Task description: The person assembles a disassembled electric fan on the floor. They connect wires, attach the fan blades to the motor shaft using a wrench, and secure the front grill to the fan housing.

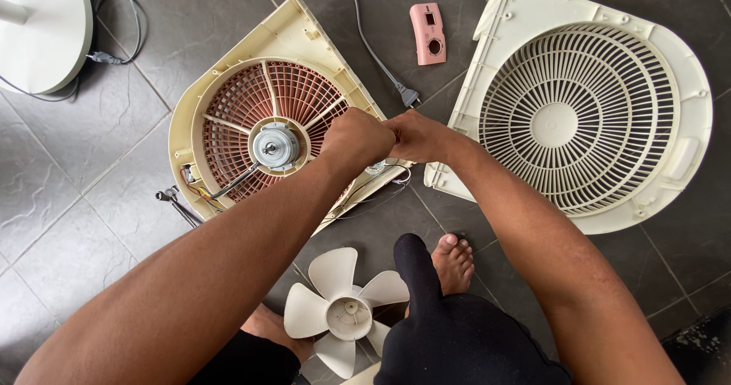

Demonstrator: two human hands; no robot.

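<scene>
I see the rear fan housing (228, 103) lying on the floor (68, 202) at left, its motor (275, 146) at its centre. The front grille (586, 111) lies to its right. Between them, farther away, lie a small control plate (428, 33) and a plug (409, 95). Nearest me, between my feet, lies the fan blade (341, 309). A round base (42, 27) sits at far left.

Cream plastic fan housing (221, 111), shiny metal motor (275, 146), matt slate floor tiles (68, 194)

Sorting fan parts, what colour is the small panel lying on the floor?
Pink panel, clearest in the head view.
</scene>
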